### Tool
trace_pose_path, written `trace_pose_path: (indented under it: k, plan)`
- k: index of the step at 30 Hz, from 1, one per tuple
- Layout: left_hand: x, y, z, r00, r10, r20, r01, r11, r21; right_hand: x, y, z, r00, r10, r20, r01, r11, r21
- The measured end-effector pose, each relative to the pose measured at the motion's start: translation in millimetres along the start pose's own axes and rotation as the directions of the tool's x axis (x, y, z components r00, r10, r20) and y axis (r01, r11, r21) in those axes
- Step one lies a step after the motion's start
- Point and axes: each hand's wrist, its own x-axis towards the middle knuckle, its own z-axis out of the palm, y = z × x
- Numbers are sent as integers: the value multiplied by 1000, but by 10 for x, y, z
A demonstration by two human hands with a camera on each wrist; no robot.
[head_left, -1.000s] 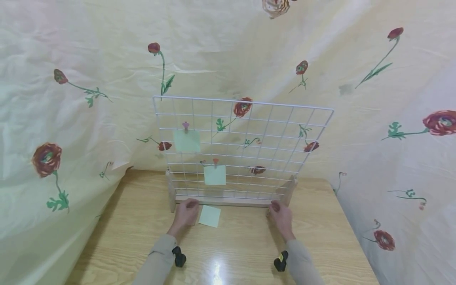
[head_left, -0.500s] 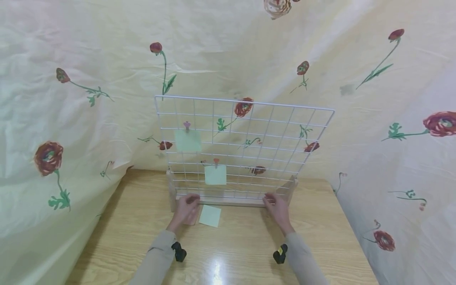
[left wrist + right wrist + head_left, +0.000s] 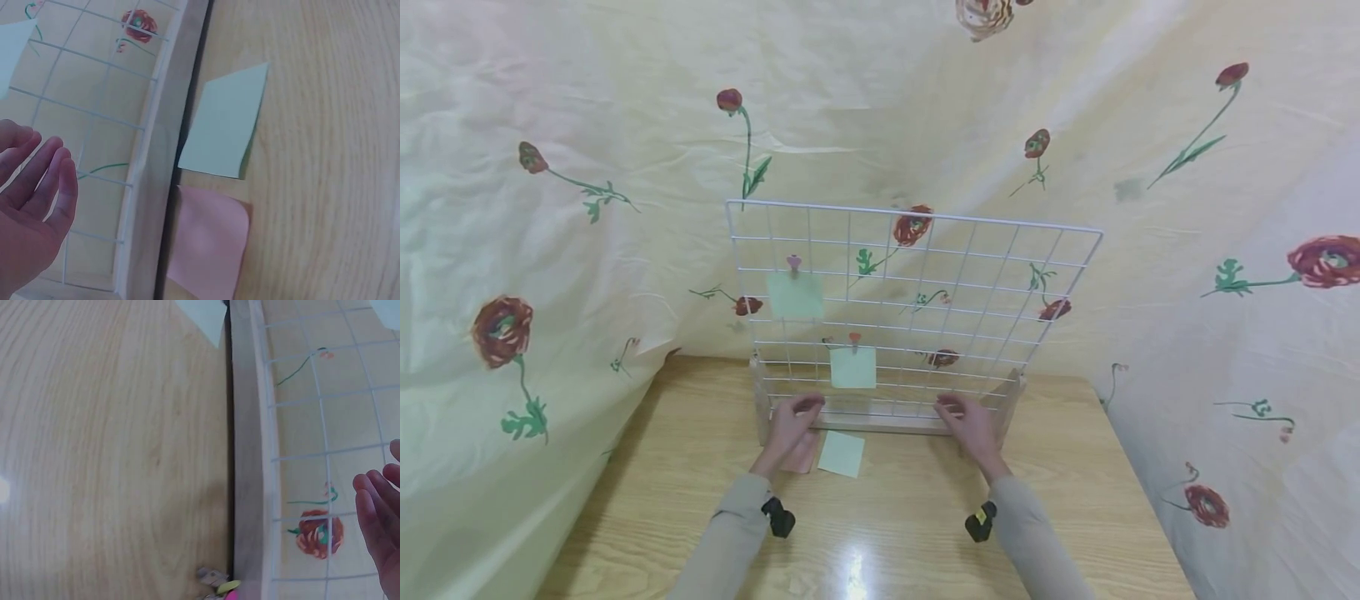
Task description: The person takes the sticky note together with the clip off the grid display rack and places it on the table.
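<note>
My left hand (image 3: 792,423) is raised in front of the lower left of a white wire grid (image 3: 976,219), fingers loosely bent with nothing between them. Below it a pink paper note (image 3: 212,240) lies on the table beside a pale green note (image 3: 228,122). My right hand (image 3: 972,427) hovers before the grid's lower right, fingers relaxed; the right wrist view cuts off part of it. Two more pale green notes hang on the grid: an upper note (image 3: 795,297) under a purple clip (image 3: 793,262) and a lower note (image 3: 853,369) under a red clip (image 3: 854,338).
The grid stands in a wooden base (image 3: 887,423) on a wood-grain table (image 3: 910,517). Several small clips (image 3: 214,575) lie against the base at the right, one with a yellow head (image 3: 227,586). Flower-patterned cloth (image 3: 647,100) hangs behind and at both sides.
Both hands have risen from the table by the base toward the lower grid. The right hand has also moved left, and more of the pink note shows beneath the left.
</note>
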Motion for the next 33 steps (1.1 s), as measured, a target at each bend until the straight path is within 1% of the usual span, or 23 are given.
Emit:
trace_pose_path:
  k: [4, 8, 12, 16, 19, 22, 28, 33]
  plan:
    - [29, 22, -18, 1000, 4, 5, -4, 1000, -14, 46, -33, 29, 999, -44, -8, 44, 999, -5]
    - [62, 55, -26, 1000, -18, 10, 18, 999, -34, 87, -96, 38, 999, -37, 2, 38, 999, -23]
    - [93, 110, -26, 999, -37, 13, 38, 998, -49, 127, -169, 34, 1000, -12, 23, 12, 1000, -27]
    - [124, 163, -17, 1000, -4, 1, 4, 999, -37, 160, -223, 33, 999, -1, 39, 2, 1000, -4]
    - [146, 202, -8, 1000, 27, -11, -27, 999, -36, 178, -257, 38, 999, -18, 34, 18, 1000, 8]
    - [167, 257, -5, 999, 39, -17, -39, 998, -49, 188, -286, 44, 999, -42, 20, 42, 999, 8]
    - [219, 361, -13, 999, 27, -26, -30, 994, -101, 205, -348, 68, 996, -84, 10, 84, 996, 24]
    - [257, 432, -6, 999, 25, -46, -31, 993, -118, 221, -394, 83, 997, -72, 26, 71, 997, 38]
